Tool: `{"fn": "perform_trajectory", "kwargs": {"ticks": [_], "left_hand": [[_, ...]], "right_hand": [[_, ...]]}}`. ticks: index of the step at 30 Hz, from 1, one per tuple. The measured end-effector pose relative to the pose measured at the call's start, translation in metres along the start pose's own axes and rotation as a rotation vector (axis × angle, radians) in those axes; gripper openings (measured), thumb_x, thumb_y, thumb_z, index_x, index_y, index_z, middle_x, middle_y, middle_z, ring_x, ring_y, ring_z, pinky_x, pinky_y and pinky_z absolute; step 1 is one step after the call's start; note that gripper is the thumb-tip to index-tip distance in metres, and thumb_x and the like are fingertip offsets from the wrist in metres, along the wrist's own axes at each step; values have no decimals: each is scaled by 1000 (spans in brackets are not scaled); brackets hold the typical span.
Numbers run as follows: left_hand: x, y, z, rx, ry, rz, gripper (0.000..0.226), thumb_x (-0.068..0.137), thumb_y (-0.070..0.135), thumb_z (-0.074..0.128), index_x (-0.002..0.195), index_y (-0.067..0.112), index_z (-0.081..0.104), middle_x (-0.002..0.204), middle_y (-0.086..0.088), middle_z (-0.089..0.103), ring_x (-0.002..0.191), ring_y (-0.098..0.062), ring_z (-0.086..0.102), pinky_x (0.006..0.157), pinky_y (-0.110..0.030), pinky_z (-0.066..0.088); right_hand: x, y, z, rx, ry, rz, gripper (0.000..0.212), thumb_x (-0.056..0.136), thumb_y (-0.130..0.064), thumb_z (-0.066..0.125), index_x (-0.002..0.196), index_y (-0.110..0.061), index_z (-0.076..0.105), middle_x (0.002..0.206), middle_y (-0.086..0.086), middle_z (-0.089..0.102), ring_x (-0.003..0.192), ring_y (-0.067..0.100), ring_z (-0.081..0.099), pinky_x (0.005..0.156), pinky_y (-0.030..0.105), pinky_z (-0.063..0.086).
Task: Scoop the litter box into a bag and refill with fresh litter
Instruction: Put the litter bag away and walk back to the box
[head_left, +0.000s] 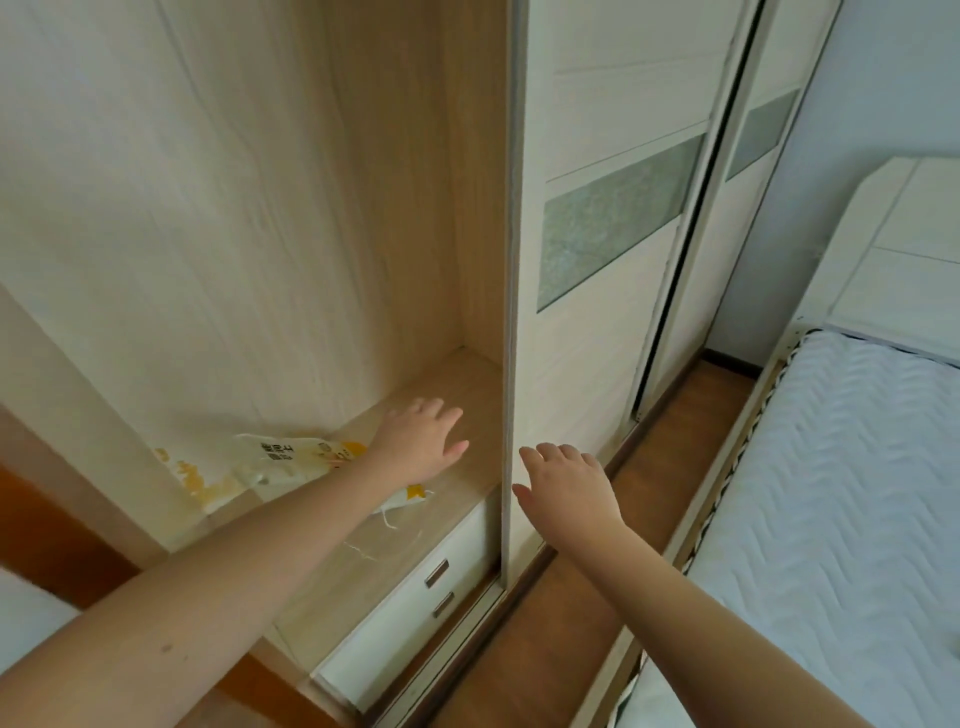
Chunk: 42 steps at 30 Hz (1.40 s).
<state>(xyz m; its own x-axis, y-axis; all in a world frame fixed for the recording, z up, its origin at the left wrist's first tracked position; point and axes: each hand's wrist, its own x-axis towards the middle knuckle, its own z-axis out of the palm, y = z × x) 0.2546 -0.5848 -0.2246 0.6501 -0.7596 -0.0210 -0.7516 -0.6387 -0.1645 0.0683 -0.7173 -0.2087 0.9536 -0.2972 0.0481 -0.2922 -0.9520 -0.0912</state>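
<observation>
At far left, inside the open wardrobe compartment, a white-and-yellow printed bag (283, 457) lies flat on the wooden shelf (457, 382), its near end partly hidden behind the left forearm; it is judged to be the fresh litter, though the print is too small to confirm. The left hand (423, 441) is extended over the shelf just right of the bag, fingers straight and spread, holding nothing; whether the palm touches the shelf cannot be told. Below the shelf, two white drawers (415, 597) with metal pulls sit closed. Right of the shelf, the edge of the sliding door (587, 218) stands upright; the right hand (569, 480) is beside that edge, fingers relaxed and apart, gripping nothing, and contact with the door cannot be confirmed. Further right, a strip of wooden floor (670, 431) separates the wardrobe from a bed with a white quilted mattress (841, 483). No litter box or scoop is in view. The step in hand is judged to be supply retrieval: the wardrobe is open and the bag is within reach, so the task is at an early stage. The next move calls for the left hand to shift left and grip the bag firmly, since its open, loose end may spill contents if lifted unevenly.
</observation>
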Motion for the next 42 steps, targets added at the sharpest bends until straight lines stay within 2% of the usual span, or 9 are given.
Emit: {"fn": "perform_trajectory", "kwargs": {"ticks": [5,9,16,19,25,31,38,40,42], "left_hand": [[-45,39,-23,-20,77,35,63,97,60,26,149,25,30,153,-4,36,141,-24,32,106,-47,38],[-80,77,-47,-27,-7,99,65,97,61,23,151,25,27,158,-4,28,146,-23,24,113,-50,29],[-128,130,-80,-62,68,249,65,96,60,10,149,27,30,151,2,40,139,-18,34,110,-49,30],[-134,137,-86,-95,69,316,60,100,56,15,150,26,29,152,3,39,141,-16,32,113,-47,26],[-137,150,-86,-162,70,467,59,100,55,16,150,26,30,152,4,39,142,-15,31,117,-47,22],[-151,163,-87,-215,95,606,58,100,54,18,151,27,28,152,4,38,142,-15,30,115,-43,22],[-182,195,-78,-150,-42,873,63,97,60,16,153,32,18,161,1,22,148,-20,15,120,-48,14],[-195,210,-77,-153,-36,936,63,97,60,16,153,32,17,161,1,22,148,-19,17,120,-46,14],[-209,225,-78,-157,-4,999,62,97,59,17,153,32,18,160,1,24,147,-18,18,119,-45,15]], "right_hand": [[-51,8,-17,-30,42,30,44,100,-43,38,137,-19,42,134,3,52,124,26,48,104,40,38],[-91,21,-23,-53,53,75,43,99,-43,37,134,-20,44,131,2,54,122,25,49,104,39,38],[-150,37,-35,-111,97,195,45,98,-48,37,132,-21,46,130,0,54,122,23,48,105,38,35],[-172,36,-43,-130,125,260,45,99,-44,39,138,-21,43,136,1,51,128,23,44,109,38,31],[-205,19,-50,-158,158,464,45,95,-40,48,134,-19,50,132,4,56,126,24,49,108,40,34],[-233,-13,-42,-159,136,663,49,100,-45,36,144,-23,36,146,1,44,136,22,37,114,38,24],[-300,-49,-34,-126,163,904,51,101,-45,34,148,-24,29,154,1,32,142,22,27,117,37,17],[-324,-58,-30,-127,152,969,50,101,-41,37,147,-23,31,153,2,34,141,23,29,117,38,18],[-347,-67,-29,-168,143,1046,47,94,-34,51,140,-20,45,142,5,49,131,25,44,111,40,30]]}}
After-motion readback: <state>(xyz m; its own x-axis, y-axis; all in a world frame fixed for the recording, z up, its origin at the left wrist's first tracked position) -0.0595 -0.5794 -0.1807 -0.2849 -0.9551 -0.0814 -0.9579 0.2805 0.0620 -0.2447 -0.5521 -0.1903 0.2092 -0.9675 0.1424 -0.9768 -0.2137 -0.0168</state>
